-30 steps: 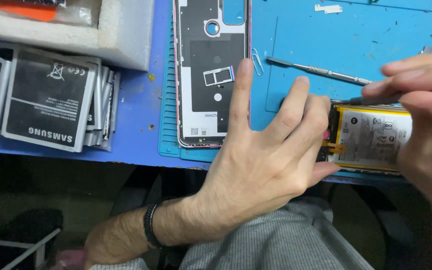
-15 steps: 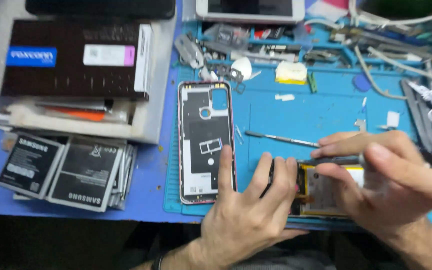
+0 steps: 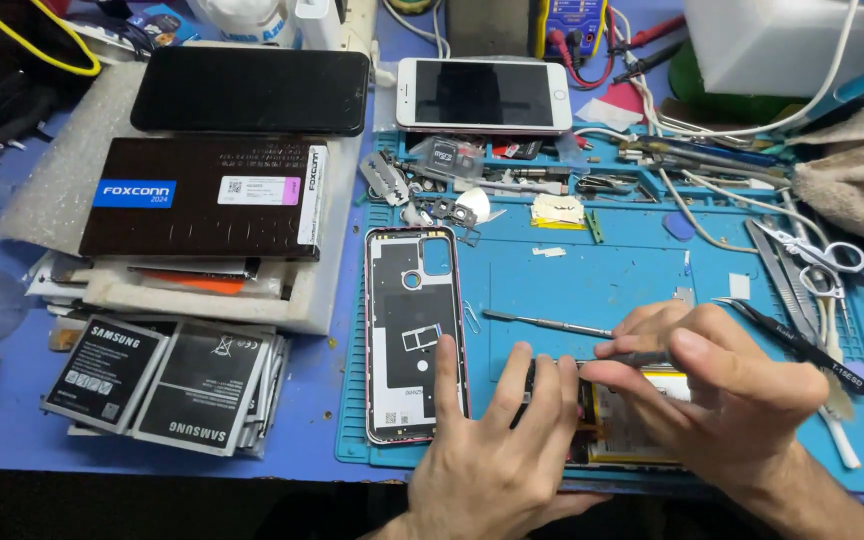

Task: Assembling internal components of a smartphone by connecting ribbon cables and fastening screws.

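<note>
A: What is the right hand (image 3: 722, 400) doing at the lower right of the frame?

B: Its grip is closed, thumb and forefinger pinched on a thin metal tool (image 3: 620, 358) held like a pen, tip pointing left toward the opened phone (image 3: 632, 425). That pencil hold looks chosen for fine control.

A: And the left hand (image 3: 492, 440)?

B: Its grip is open, nothing held. The fingers are spread and pressed flat, the forefinger lying on the back cover (image 3: 414, 335), the others on the left edge of the opened phone. I'd judge it pins the phone down so it cannot slide under the tool.

A: Where exactly is that phone?

B: Bottom of the frame, right of centre, on the blue work mat (image 3: 612, 275), mostly hidden beneath both hands. A pale battery shows inside it.

A: What surrounds it?

B: The back cover lies inner face up just left of it, set aside but near. A second slim tool (image 3: 547, 323) rests on the mat just above the hands. Black tweezers (image 3: 792, 345) and scissors (image 3: 817, 262) lie along the right edge, within the right hand's reach.

A: Further out?

B: A white phone (image 3: 483, 95) at upper centre, a black phone (image 3: 250, 91) and dark box (image 3: 202, 197) at upper left, and a fanned stack of batteries (image 3: 167, 385) at lower left on the blue desk (image 3: 317, 430), off the mat, away from the work.
</note>
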